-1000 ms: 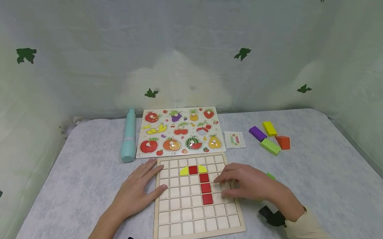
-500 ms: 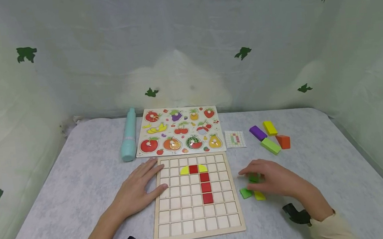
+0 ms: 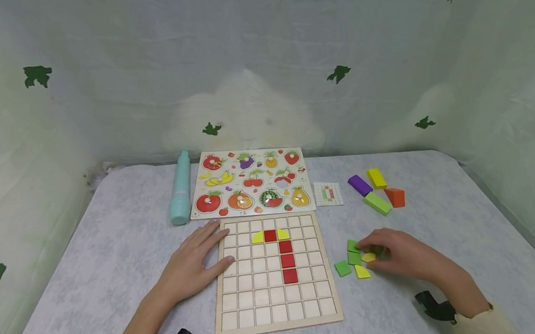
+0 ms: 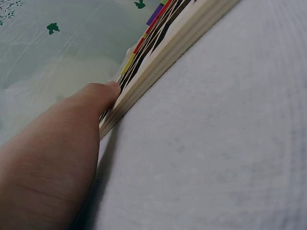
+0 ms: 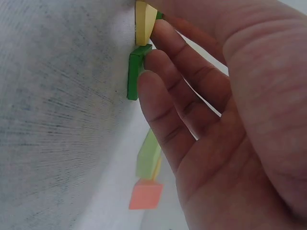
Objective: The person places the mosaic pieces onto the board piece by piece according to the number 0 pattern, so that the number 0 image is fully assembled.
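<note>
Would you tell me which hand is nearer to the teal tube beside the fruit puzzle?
Left. The left hand rests on the grid board's left edge, just below the teal tube; the right hand is beyond the board's right side.

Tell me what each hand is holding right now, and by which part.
The right hand pinches a small yellow tile by its edges at the fingertips. The left hand holds nothing; it rests flat against the grid board's left edge.
</note>
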{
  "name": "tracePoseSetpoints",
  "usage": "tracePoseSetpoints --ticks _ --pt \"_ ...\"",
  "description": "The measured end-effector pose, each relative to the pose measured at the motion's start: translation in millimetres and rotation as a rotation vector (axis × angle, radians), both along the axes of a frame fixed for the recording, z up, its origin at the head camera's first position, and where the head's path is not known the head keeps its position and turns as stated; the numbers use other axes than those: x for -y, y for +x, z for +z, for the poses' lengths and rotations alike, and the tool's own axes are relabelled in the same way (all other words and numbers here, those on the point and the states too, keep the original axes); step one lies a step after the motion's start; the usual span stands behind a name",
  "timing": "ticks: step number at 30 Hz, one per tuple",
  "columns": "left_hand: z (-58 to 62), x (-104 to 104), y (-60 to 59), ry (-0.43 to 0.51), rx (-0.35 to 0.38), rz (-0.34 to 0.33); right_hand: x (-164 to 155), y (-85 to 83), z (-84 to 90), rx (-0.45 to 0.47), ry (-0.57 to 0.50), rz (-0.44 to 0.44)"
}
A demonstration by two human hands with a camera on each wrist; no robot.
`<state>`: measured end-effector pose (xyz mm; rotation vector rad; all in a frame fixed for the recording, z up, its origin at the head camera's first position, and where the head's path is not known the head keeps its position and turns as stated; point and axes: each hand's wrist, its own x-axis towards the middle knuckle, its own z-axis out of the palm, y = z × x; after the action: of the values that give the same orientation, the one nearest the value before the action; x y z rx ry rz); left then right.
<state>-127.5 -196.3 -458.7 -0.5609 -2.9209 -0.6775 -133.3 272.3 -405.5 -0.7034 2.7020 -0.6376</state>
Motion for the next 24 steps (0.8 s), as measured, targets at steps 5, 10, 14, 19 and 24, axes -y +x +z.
tracePoseSetpoints --ticks 5,10,14,19,24 --pt "-0.5 0.6 -0.3 0.000 0.003 0.004 -0.1 0.2 -0.9 -0.015 0.020 -0.027" --pt "-1.4 0.7 -0.5 -0.004 0.006 0.008 1.5 0.6 -0.4 -0.012 0.076 -0.088" --pt "-1.1 0.6 -0.3 -0.001 -0.001 0.006 1.7 0.3 -0.1 -0.013 0.084 -0.095" --pt "-0.6 0.5 0.6 -0.002 -0.005 0.004 3.5 -0.5 -0.7 -0.020 0.072 -0.081" --pt "0.1 -0.3 0.9 -0.002 -0.004 0.008 7.8 -1.4 -2.7 -0.054 0.055 -0.071"
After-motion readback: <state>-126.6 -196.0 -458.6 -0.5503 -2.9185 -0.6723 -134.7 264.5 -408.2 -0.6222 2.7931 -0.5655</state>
